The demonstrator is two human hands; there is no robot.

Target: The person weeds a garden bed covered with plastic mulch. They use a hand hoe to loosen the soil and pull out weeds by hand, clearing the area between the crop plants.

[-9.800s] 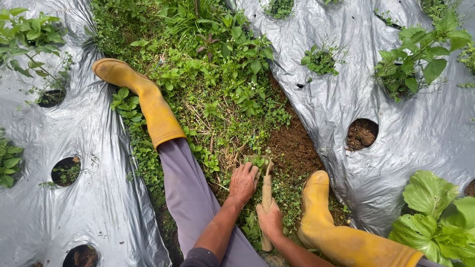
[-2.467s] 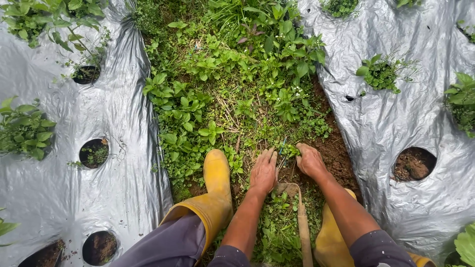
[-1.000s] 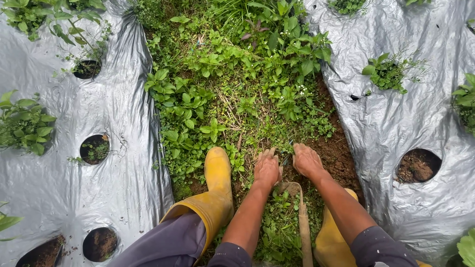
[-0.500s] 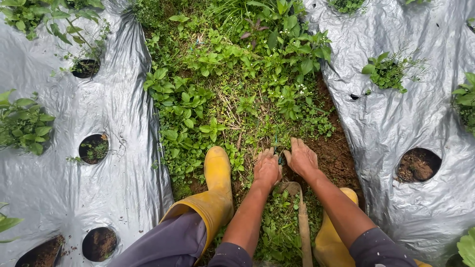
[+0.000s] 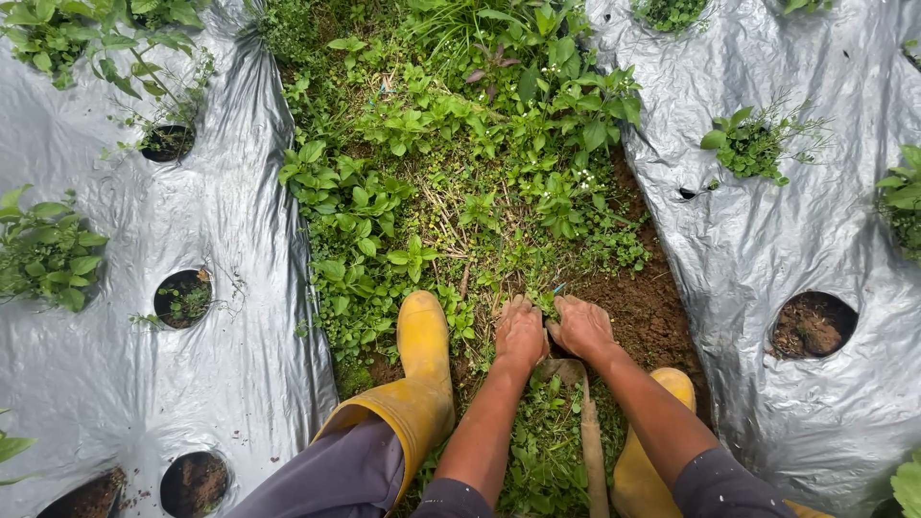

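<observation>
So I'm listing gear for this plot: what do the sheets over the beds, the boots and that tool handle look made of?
The silver bed sheets look like thin plastic film: glossy, wrinkled. The yellow boots seem to be rubber: smooth, matte, seamless. The long brown tool handle is probably wood: dull, soil-stained.

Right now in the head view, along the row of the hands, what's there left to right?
Planting hole in the left plastic sheet → left yellow boot → left hand → right hand → bare soil patch → soil-filled hole in the right plastic sheet.
</observation>
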